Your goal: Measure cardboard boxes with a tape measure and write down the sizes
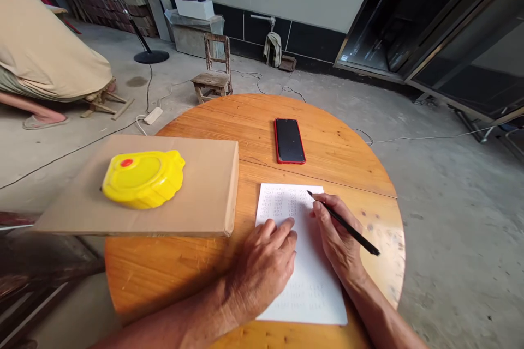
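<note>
A black pen (347, 226) is gripped in my right hand (338, 234). Its tip is at the upper right part of a white sheet of paper (315, 262), just right of the written columns. My left hand (268, 259) rests on the left side of the sheet, fingers loosely bent and holding nothing. Rows of small, faint handwritten marks run across the top of the paper, and more rows lie near its bottom edge. Part of the sheet is hidden beneath my left hand.
The round wooden table (196, 267) carries a phone in a red case (290, 140) beyond the paper. To the left, a flat cardboard box (204, 185) overhangs the table edge with a yellow tape-measure-shaped case (143, 179) on it. A small wooden chair (213, 79) stands behind.
</note>
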A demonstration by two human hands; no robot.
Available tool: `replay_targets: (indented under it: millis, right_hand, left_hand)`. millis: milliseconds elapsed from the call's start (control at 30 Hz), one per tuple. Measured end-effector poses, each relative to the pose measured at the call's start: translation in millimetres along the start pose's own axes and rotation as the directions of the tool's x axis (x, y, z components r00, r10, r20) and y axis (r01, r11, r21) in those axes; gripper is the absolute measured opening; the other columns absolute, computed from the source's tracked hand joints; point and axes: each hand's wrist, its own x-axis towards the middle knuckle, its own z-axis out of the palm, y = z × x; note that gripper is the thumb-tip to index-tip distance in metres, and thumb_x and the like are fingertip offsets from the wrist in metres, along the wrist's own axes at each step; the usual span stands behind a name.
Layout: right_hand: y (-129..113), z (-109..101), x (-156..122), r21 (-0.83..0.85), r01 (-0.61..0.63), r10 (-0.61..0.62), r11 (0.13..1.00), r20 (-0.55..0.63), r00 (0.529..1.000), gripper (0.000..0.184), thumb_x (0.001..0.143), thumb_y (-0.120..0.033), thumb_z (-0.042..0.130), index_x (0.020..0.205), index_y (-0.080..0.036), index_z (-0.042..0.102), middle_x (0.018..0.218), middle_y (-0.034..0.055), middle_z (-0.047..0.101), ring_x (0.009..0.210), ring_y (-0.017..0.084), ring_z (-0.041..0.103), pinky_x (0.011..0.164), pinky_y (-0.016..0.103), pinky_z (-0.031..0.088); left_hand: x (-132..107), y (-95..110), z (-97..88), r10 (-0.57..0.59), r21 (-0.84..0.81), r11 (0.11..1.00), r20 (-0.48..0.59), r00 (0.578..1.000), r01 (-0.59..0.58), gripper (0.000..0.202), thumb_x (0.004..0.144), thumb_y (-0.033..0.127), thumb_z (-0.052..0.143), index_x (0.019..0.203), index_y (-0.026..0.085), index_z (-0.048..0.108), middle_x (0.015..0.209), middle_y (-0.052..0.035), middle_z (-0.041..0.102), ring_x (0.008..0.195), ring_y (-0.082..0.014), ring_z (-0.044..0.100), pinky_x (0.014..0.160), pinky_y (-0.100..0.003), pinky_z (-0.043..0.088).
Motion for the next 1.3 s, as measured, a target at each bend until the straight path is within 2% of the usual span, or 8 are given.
replay_targets:
  millis: [133,267,367,567,767,1133,1233,1300]
  right_hand:
    - [-5,-7,4,-0.214,0.247,-0.212,0.945,0.173,0.962,0.024,0.097,-0.02,0.048,0.116,-0.021,0.061,0.105,0.0081,0.066,0.093,0.021,0.064,0.081,0.035,0.05]
    - [-15,-16,6,-0.526,0.531,-0.309,0.664,0.454,0.836,0.036,0.094,-0.008,0.044,0.124,-0.017,0.06,0.112,0.0145,0.066,0.101,0.028,0.063,0.082,0.041,0.048]
    - [-19,-23,2,-0.573,0.642,-0.287,0.509,0.591,0.754,0.042,0.09,-0.003,0.045,0.125,-0.018,0.062,0.121,0.0163,0.065,0.111,0.031,0.06,0.086,0.044,0.047]
    - [-16,-52,-48,-0.601,0.482,-0.251,0.637,0.429,0.868,0.055,0.081,0.001,0.038,0.126,-0.019,0.062,0.126,0.0127,0.066,0.107,0.025,0.065,0.085,0.041,0.053]
    - [-7,-66,-103,-0.602,0.364,-0.222,0.71,0.299,0.928,0.037,0.092,-0.016,0.042,0.12,-0.021,0.066,0.126,0.01,0.068,0.103,0.025,0.068,0.083,0.04,0.058]
    - [-12,-52,-90,-0.523,0.396,-0.322,0.755,0.23,0.918,0.029,0.095,-0.021,0.044,0.119,-0.023,0.06,0.128,0.0123,0.065,0.108,0.027,0.066,0.084,0.047,0.058]
    - [-15,-48,-90,-0.488,0.408,-0.34,0.771,0.226,0.913,0.025,0.095,-0.025,0.046,0.115,-0.026,0.061,0.126,0.0115,0.066,0.105,0.028,0.067,0.079,0.048,0.06]
    - [-23,-43,-86,-0.452,0.393,-0.33,0.801,0.215,0.919,0.024,0.096,-0.029,0.047,0.114,-0.029,0.062,0.125,0.0106,0.066,0.102,0.028,0.068,0.075,0.046,0.062]
  left_hand:
    - [1,5,-5.8,-0.019,0.022,1.0,0.035,0.999,0.018,0.026,0.087,0.014,0.057,0.113,0.016,0.062,0.129,-0.0087,0.061,0.103,-0.026,0.058,0.088,-0.043,0.052]
    - [-9,17,-31.5,-0.034,0.068,0.997,0.158,0.987,0.024,0.033,0.084,0.023,0.065,0.116,0.016,0.061,0.136,-0.0118,0.056,0.112,-0.0301,0.057,0.093,-0.046,0.052]
    - [-35,24,-45.0,-0.018,0.072,0.997,0.19,0.982,0.005,0.036,0.084,0.028,0.066,0.118,0.018,0.061,0.143,-0.012,0.052,0.124,-0.0315,0.053,0.101,-0.048,0.048]
    - [-94,18,-30.2,-0.033,0.072,0.997,0.13,0.991,0.024,0.055,0.081,0.029,0.067,0.134,0.025,0.053,0.151,-0.009,0.044,0.138,-0.0303,0.041,0.109,-0.047,0.043]
    - [-98,28,-14.0,-0.058,0.116,0.991,-0.022,0.998,0.06,0.045,0.084,0.025,0.063,0.128,0.025,0.058,0.147,-0.007,0.05,0.134,-0.0294,0.047,0.108,-0.051,0.044]
    - [-82,45,-5.9,-0.106,0.089,0.989,-0.139,0.985,0.119,0.037,0.084,0.021,0.059,0.121,0.022,0.063,0.138,-0.0105,0.058,0.13,-0.0313,0.05,0.106,-0.057,0.044]
    - [-89,43,-9.2,-0.045,0.034,0.998,-0.182,0.982,0.052,0.035,0.084,0.026,0.06,0.118,0.02,0.063,0.134,-0.0102,0.06,0.125,-0.0311,0.054,0.103,-0.056,0.047]
    - [-96,37,-15.6,0.03,-0.003,0.999,-0.306,0.952,-0.033,0.032,0.086,0.03,0.055,0.116,0.02,0.062,0.127,-0.0104,0.064,0.119,-0.0295,0.057,0.098,-0.052,0.052]
